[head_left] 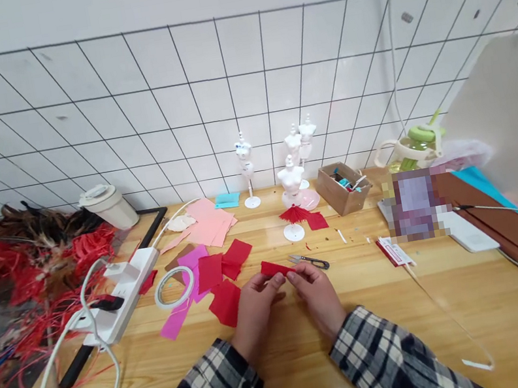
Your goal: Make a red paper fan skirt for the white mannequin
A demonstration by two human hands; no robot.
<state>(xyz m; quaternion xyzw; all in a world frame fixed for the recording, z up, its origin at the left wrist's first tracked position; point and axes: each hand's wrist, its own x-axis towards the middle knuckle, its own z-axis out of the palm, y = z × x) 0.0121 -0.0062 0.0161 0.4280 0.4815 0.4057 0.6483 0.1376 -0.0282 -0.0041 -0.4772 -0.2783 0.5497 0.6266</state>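
Observation:
Both my hands meet over the wooden table [410, 327] and pinch a small folded piece of red paper [274, 267]. My left hand [256, 310] grips its left end with fingers closed. My right hand [318, 293] holds its right end, fingers also closed. Small scissors [310, 260] lie just beyond my right hand. More red paper pieces [223, 279] and pink ones [188, 278] lie to the left of my left hand, beside a roll of tape [174, 287].
Three white mini mannequins [291, 178] stand at the back, one with a red paper skirt [295, 214]. A cardboard box [342, 188], a white power strip [123, 286] with cables, a feather pile [26, 259], a cup [109, 206] and light pink sheets [209, 222] surround them.

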